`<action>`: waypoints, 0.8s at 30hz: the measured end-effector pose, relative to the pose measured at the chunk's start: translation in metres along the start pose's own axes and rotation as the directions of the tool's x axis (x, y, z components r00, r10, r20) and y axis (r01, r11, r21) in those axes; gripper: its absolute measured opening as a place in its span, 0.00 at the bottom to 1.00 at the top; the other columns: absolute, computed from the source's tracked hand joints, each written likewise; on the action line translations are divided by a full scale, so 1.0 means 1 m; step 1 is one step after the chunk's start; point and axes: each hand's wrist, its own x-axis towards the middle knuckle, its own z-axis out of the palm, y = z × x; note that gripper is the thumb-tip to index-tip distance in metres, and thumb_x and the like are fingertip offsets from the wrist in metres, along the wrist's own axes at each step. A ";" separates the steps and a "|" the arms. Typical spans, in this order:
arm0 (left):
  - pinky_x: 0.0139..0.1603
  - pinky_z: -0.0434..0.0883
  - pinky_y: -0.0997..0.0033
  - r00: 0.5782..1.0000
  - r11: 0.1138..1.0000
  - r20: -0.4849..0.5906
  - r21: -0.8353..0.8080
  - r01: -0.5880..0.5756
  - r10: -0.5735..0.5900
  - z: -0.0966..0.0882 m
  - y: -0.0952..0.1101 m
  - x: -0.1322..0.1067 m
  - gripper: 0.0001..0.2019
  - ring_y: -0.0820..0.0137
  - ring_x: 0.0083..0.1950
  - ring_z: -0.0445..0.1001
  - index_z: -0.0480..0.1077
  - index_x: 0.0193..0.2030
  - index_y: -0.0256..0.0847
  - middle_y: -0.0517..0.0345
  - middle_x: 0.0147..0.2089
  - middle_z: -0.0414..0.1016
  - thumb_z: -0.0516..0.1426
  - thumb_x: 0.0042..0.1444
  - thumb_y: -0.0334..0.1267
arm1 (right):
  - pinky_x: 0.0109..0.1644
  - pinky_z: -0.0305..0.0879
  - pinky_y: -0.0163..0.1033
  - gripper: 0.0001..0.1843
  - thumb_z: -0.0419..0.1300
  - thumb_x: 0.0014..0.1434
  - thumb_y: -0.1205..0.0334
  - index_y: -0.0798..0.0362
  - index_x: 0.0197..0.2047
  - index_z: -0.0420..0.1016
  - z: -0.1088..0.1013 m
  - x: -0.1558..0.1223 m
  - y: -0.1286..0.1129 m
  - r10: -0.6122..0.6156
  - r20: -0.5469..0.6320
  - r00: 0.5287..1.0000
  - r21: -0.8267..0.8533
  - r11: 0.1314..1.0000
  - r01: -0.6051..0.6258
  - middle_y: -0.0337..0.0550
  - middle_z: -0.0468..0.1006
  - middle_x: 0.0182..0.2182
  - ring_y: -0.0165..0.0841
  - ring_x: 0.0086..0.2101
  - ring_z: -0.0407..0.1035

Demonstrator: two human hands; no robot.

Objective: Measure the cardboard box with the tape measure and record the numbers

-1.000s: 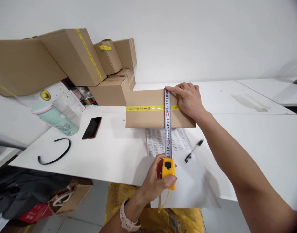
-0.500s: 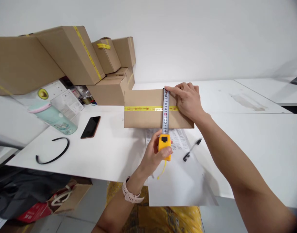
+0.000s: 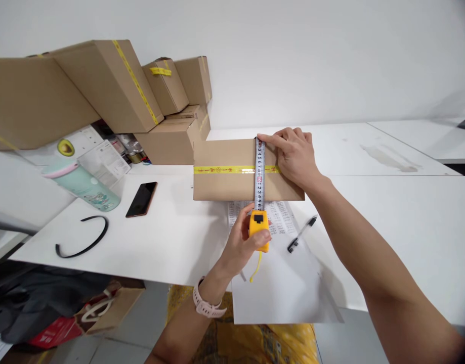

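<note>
The left hand (image 3: pixel 243 242) is closed around the yellow case of a tape measure (image 3: pixel 258 228), holding it just in front of the near edge of a flat cardboard box (image 3: pixel 224 172) that lies on the white table (image 3: pixel 171 237). The metal blade (image 3: pixel 259 174) runs straight from the case across the top of the box to its far edge, crossing the strip of yellow tape (image 3: pixel 220 170) that bands the box lengthwise. The right hand (image 3: pixel 295 154) rests on the box's right part, fingers bent, with the fingertips (image 3: pixel 263 138) pressing the blade's end down at the far edge. Partly under the near side of the box lies a printed sheet (image 3: pixel 278 253), and a pen (image 3: pixel 302 234) lies on that sheet just right of the tape measure. Farther left on the table are a dark phone (image 3: pixel 141 199), a black curved band (image 3: pixel 82 237) and a mint-green bottle (image 3: pixel 82 183) on its side, with a pile of taped cardboard boxes (image 3: pixel 114 91) behind them
</note>
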 end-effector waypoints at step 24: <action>0.50 0.74 0.62 0.998 0.987 0.064 0.162 0.013 -0.024 -0.039 -0.033 -0.079 0.37 0.61 0.52 0.75 0.58 0.66 0.49 0.49 0.58 0.72 0.69 0.52 0.47 | 0.59 0.51 0.57 0.25 0.44 0.73 0.45 0.43 0.64 0.69 -0.007 -0.043 -0.029 -0.010 -0.036 0.999 -0.226 0.974 0.002 0.50 0.72 0.52 0.48 0.52 0.62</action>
